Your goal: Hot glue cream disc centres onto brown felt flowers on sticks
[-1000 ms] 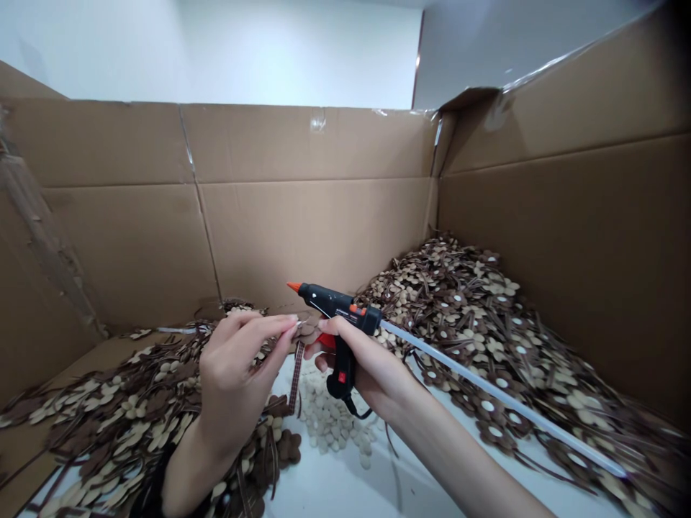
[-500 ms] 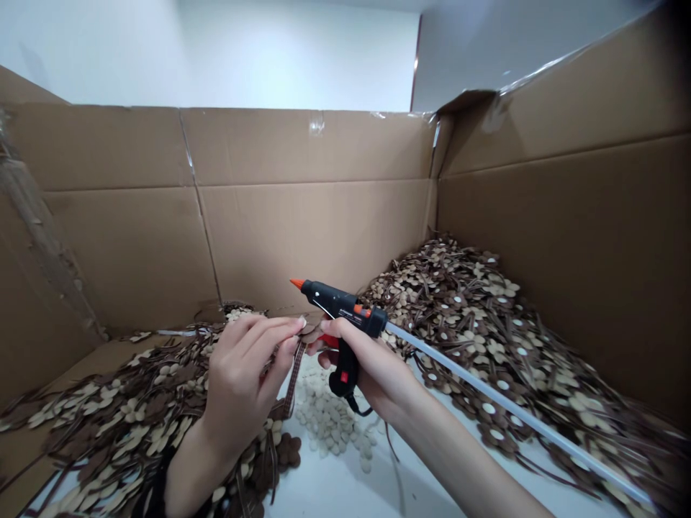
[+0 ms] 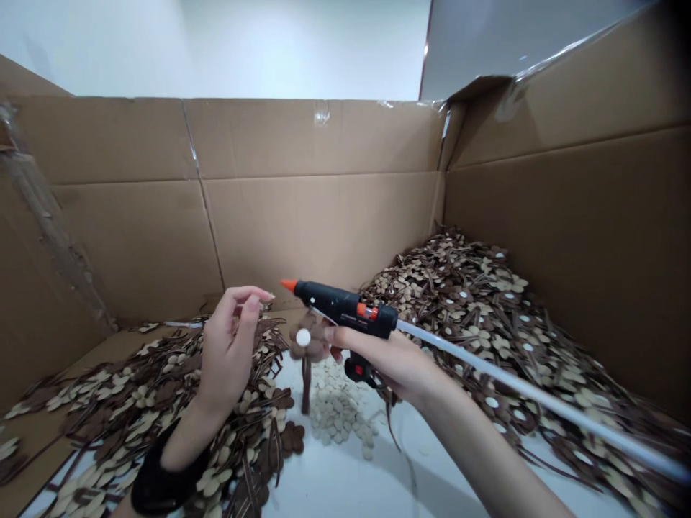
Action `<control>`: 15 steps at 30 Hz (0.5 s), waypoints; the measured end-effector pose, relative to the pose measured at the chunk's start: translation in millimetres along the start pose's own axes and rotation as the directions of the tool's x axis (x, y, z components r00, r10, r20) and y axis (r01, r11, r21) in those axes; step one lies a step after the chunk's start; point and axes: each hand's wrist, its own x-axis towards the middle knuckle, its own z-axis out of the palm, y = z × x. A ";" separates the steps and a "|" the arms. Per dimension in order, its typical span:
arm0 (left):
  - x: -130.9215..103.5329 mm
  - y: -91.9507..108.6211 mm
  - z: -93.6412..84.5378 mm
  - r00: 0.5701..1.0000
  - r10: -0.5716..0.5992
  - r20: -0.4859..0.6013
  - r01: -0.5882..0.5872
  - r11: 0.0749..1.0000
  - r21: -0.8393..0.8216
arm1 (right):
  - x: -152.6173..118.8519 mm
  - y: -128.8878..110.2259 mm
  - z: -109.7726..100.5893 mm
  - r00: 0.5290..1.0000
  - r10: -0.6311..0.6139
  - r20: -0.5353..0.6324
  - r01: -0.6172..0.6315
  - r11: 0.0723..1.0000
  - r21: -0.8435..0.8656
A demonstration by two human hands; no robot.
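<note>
Cardboard walls (image 3: 324, 223) hem in the white tabletop (image 3: 345, 485), pale room wall (image 3: 302, 50) beyond; above heaped discs (image 3: 335, 416), the right hand (image 3: 386, 356) grips a glue gun (image 3: 337, 308), pinching a brown flower (image 3: 305, 350); the left hand (image 3: 229, 352) hovers free.

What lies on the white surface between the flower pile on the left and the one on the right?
A heap of small pale discs lies there on the white surface, as the head view shows.

Brown cardboard panels (image 3: 324, 208) standing below a pale wall (image 3: 302, 43).
Clear tape (image 3: 322, 116) shines in small patches near their top edges.
</note>
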 end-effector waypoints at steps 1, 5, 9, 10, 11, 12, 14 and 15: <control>4.1 -8.5 -1.0 0.998 -0.057 0.039 0.056 0.998 0.041 | -2.8 -4.5 -5.2 0.984 0.014 0.177 -0.006 0.999 -0.043; 13.5 -47.4 -1.9 0.943 -0.210 0.257 0.117 0.935 0.334 | -3.9 -16.7 -33.9 0.872 0.079 0.483 -0.030 0.994 -0.109; 10.7 -72.0 4.4 0.883 -0.284 0.373 0.001 0.797 0.604 | 19.0 -12.3 -77.4 0.969 -0.244 -0.026 0.244 0.951 0.188; 9.3 -75.3 6.4 0.869 -0.309 0.387 -0.012 0.768 0.641 | 24.5 -11.2 -88.4 0.900 -0.304 -0.314 0.395 0.873 0.286; 7.7 -78.2 8.1 0.853 -0.332 0.402 -0.022 0.747 0.664 | 28.4 -10.6 -98.1 0.820 -0.288 -0.494 0.484 0.810 0.331; 6.1 -80.7 9.7 0.835 -0.345 0.428 -0.037 0.741 0.670 | 30.3 -10.7 -105.9 0.767 -0.252 -0.590 0.524 0.777 0.349; 2.0 -85.3 12.2 0.777 -0.331 0.535 -0.095 0.778 0.620 | 29.1 -12.2 -114.3 0.757 -0.186 -0.627 0.490 0.796 0.356; -0.6 -87.3 13.5 0.730 -0.310 0.609 -0.132 0.810 0.571 | 27.0 -13.3 -115.0 0.785 -0.166 -0.597 0.439 0.828 0.348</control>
